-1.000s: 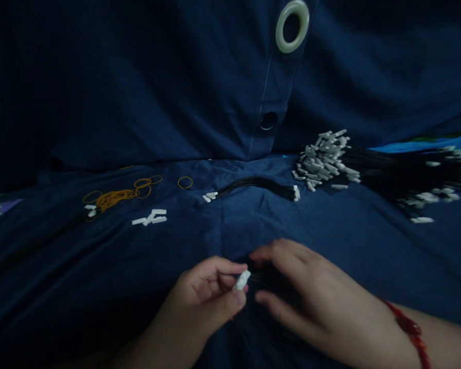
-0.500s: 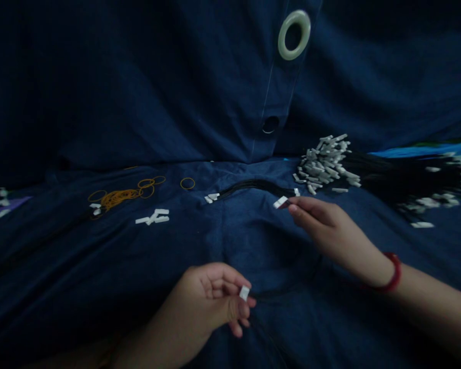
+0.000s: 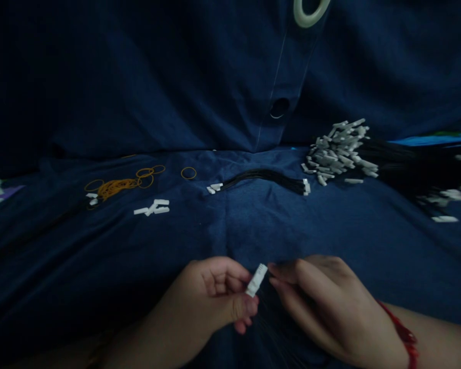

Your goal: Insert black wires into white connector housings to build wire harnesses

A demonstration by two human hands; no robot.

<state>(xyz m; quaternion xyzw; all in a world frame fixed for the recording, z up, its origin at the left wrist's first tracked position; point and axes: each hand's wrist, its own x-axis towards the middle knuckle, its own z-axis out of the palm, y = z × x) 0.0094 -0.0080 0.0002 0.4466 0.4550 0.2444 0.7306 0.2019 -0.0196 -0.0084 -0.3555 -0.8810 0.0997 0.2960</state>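
Take the short black wire bundle (image 3: 261,174), lying across the middle of the blue cloth (image 3: 230,230), as your reference for all positions.

Nearest to you, on the near side of the bundle and well apart from it, are both of your hands. Your left hand (image 3: 218,297) is closed at thumb and fingers on a white connector piece (image 3: 256,280), which is tilted, its upper end pointing up and toward the right; whether it is one piece or several cannot be told. Your right hand (image 3: 326,302) is just beside that upper end. Its thumb and forefinger are close together with a narrow gap; whether they grip anything cannot be told. A red bracelet (image 3: 407,338) encircles your right wrist. Thin dark wires (image 3: 272,333), only faintly visible, run below and between your hands.

Left of the bundle and slightly nearer to you, loose white pieces (image 3: 161,209) lie in a small group. Farther left is a heap of yellow bands (image 3: 117,188), with white-tipped dark wires (image 3: 92,200) at its near left edge. One separate band (image 3: 182,173) lies just left of the bundle.

Right of the bundle is a dense cluster of white ends (image 3: 338,151) on a large mass of black wires (image 3: 395,159). Beyond the bundle, upright blue fabric (image 3: 169,92) carries a pale ring (image 3: 309,21).
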